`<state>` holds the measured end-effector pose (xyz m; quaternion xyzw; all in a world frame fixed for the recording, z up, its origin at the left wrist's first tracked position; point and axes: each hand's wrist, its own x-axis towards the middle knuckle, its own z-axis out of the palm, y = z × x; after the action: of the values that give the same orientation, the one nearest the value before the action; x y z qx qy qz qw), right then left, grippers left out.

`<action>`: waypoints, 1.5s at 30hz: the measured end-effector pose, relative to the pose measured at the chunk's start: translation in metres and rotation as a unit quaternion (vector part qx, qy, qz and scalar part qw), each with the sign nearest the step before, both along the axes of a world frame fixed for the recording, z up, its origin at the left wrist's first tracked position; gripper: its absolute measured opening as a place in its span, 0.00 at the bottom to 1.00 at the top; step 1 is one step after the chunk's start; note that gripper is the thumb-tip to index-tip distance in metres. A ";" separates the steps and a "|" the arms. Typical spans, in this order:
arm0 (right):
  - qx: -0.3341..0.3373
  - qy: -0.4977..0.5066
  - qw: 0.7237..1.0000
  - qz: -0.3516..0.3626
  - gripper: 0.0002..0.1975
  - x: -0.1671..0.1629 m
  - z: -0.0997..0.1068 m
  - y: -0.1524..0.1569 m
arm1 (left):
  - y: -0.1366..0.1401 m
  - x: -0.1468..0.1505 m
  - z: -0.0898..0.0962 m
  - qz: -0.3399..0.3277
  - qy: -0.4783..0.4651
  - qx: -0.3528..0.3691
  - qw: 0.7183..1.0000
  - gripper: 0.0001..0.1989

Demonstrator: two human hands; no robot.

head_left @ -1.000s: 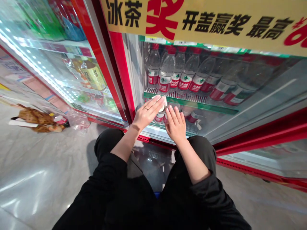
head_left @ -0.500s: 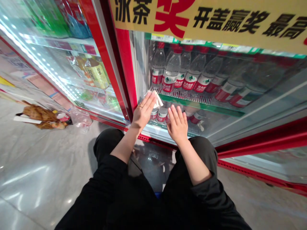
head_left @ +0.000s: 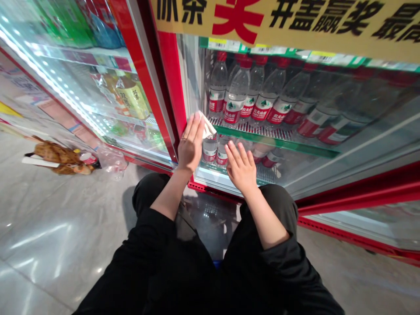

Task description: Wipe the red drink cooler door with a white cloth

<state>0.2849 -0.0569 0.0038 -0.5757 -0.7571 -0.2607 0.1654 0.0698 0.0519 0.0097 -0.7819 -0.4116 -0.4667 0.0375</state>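
My left hand [head_left: 191, 143] lies flat over a folded white cloth [head_left: 208, 128] and presses it to the glass door [head_left: 300, 171] of a drinks fridge, close to the red left frame. Part of the cloth sticks out to the right of the fingers; the rest is hidden under the hand. Lower and to the right, my right hand [head_left: 242, 168] rests with straight fingers against the same glass, holding nothing. Behind the pane stand water bottles [head_left: 236, 94] with red caps and red-and-white labels, in a row on a green-edged shelf [head_left: 278, 142].
A yellow banner [head_left: 295, 30] with large characters crosses the upper door. Another fridge with a red frame [head_left: 139, 57] stands at left. On the grey floor [head_left: 42, 227] lie a brown spotted item [head_left: 54, 153], a bottle [head_left: 89, 158] and clear plastic [head_left: 112, 159].
My left hand has slid with the cloth to the left and slightly up, toward the red frame. The right hand stays nearly in place. The view has tilted slightly.
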 end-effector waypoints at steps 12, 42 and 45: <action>0.010 0.048 0.998 0.042 0.37 -0.003 -0.012 0.009 | -0.008 0.007 -0.022 -0.038 0.036 0.009 0.999 0.28; 0.017 0.051 0.998 0.036 0.37 -0.003 -0.012 0.005 | 0.000 0.003 -0.013 0.039 -0.006 0.030 0.999 0.28; 0.014 0.056 0.998 0.023 0.37 0.000 -0.011 0.005 | -0.003 -0.007 -0.007 0.098 -0.061 0.038 0.993 0.27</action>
<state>0.2847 -0.0520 -0.0067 -0.5694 -0.7561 -0.2344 0.2216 0.0632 0.0488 0.0023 -0.7061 -0.4698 -0.5225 0.0877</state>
